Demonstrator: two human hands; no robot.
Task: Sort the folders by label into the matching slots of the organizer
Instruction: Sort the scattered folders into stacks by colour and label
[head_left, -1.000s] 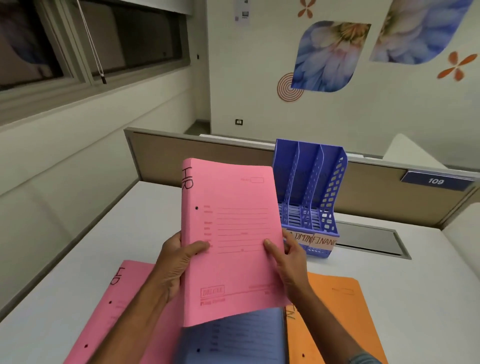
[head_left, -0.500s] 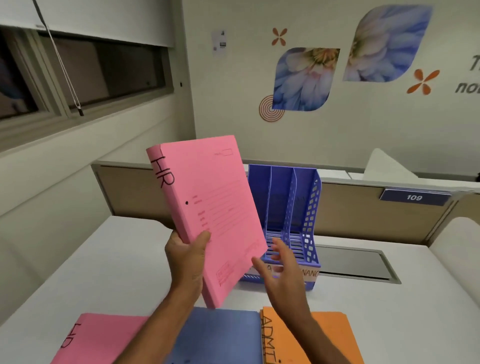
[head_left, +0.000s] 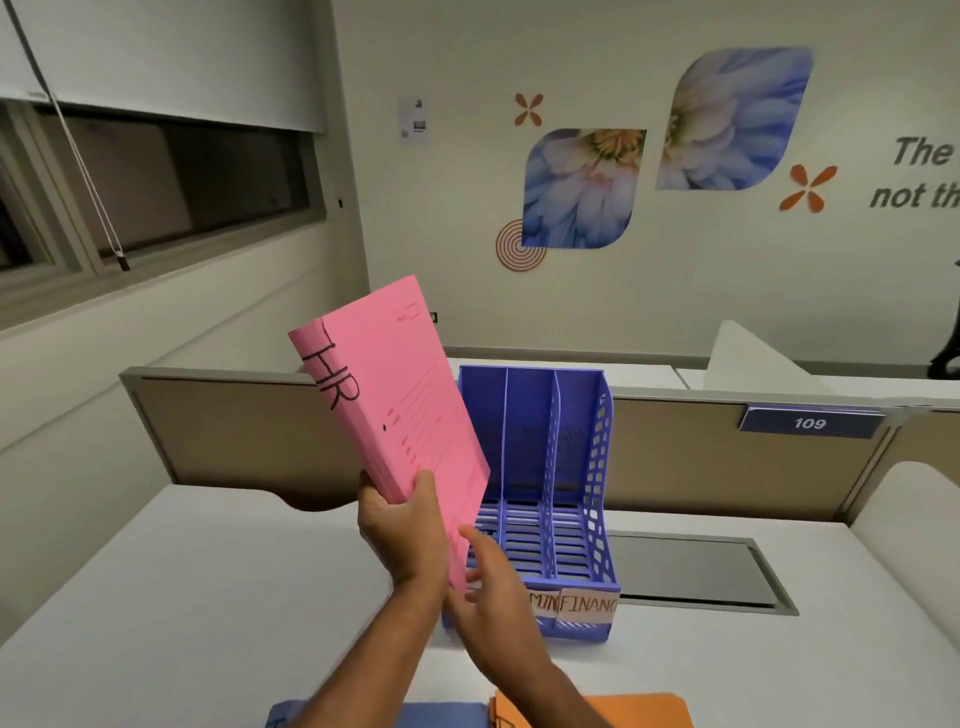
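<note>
Desk (head_left: 208, 597) | pink folder (head_left: 395, 395) upright, leaning left | left hand (head_left: 400, 530) grips | right hand (head_left: 493, 597) relaxed

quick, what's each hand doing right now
Left hand: closed on the pink HR folder, gripping its lower corner by the spine.
Right hand: open, fingers straight by the folder's bottom edge; contact cannot be told.

White worktop (head_left: 208, 597), flat. A blue three-slot organizer (head_left: 597, 467) stands upright on it towards the far edge. A grey hatch (head_left: 685, 571) is set into the surface just right of the organizer. A blue folder (head_left: 441, 716) and an orange folder (head_left: 623, 712) lie side by side at the near edge.
</note>
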